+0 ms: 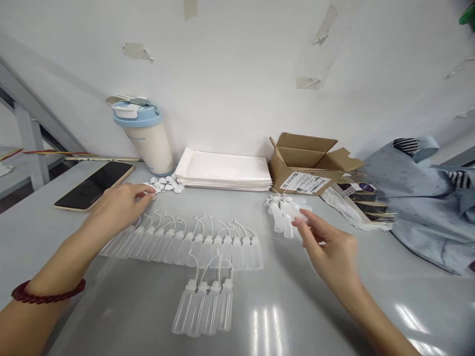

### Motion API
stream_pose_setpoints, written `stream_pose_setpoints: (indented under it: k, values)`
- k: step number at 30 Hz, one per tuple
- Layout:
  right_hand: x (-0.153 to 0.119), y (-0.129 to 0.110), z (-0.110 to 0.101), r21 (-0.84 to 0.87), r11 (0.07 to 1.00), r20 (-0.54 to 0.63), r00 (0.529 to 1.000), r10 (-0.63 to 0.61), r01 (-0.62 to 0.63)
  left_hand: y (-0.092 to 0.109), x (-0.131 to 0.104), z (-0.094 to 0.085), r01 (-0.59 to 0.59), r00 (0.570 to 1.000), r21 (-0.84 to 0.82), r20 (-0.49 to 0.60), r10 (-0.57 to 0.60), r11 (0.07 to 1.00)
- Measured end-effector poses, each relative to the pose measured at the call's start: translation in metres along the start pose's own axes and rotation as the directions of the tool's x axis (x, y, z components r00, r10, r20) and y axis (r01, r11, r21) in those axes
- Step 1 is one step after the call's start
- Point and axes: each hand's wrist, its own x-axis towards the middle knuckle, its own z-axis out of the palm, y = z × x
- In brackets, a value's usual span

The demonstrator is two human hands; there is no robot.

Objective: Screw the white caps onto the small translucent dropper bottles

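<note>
My left hand [120, 205] reaches to the edge of a small pile of white pieces [168, 184], thumb and forefinger closed around one small white piece. At the bunch of small translucent bottles [278, 217], my right hand [330, 242] pinches one translucent bottle [298, 212] between thumb and fingers. A long row of similar bottles [196, 249], each with a white string loop at its neck, lies side by side on the grey table [282, 296]. Nearer to me lies a shorter group of bottles [204, 309], their loops pointing away. My left forearm crosses the row's left end.
Against the wall stand a cream tumbler with a blue lid [148, 141], a stack of white envelopes [226, 168] and an open cardboard box [308, 168]. A phone [96, 185] lies at left. Packaged dark items [369, 200] and light-blue cloth [423, 198] sit at right.
</note>
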Motion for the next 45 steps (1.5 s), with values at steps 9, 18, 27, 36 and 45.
stream_pose_setpoints:
  k: [9, 18, 27, 36, 45]
  values:
    - [0.004, 0.013, 0.008, -0.17, 0.984, -0.032, 0.998, -0.059, 0.053, -0.002, 0.004, 0.014, 0.005, 1.0, 0.071, 0.009, -0.006, 0.997]
    - [-0.032, -0.04, -0.009, 0.273, 0.821, 0.245, 0.789, -0.564, 0.502, -0.001, 0.003, 0.01, -0.007, 0.995, 0.226, 0.097, -0.015, 0.974]
    - [-0.058, -0.056, 0.006, 0.361, 0.715, 0.454, 0.557, -0.695, 0.599, 0.003, -0.005, -0.01, -0.068, 0.969, 0.15, 0.247, 0.03, 0.986]
    - [-0.058, -0.053, 0.007, 0.392, 0.73, 0.478, 0.553, -0.682, 0.56, 0.005, -0.015, -0.017, -0.118, 0.971, 0.146, 0.223, 0.084, 0.982]
    - [-0.061, -0.052, 0.014, 0.348, 0.745, 0.484, 0.571, -0.663, 0.57, 0.014, -0.022, -0.024, -0.11, 0.976, 0.18, 0.203, 0.072, 0.977]
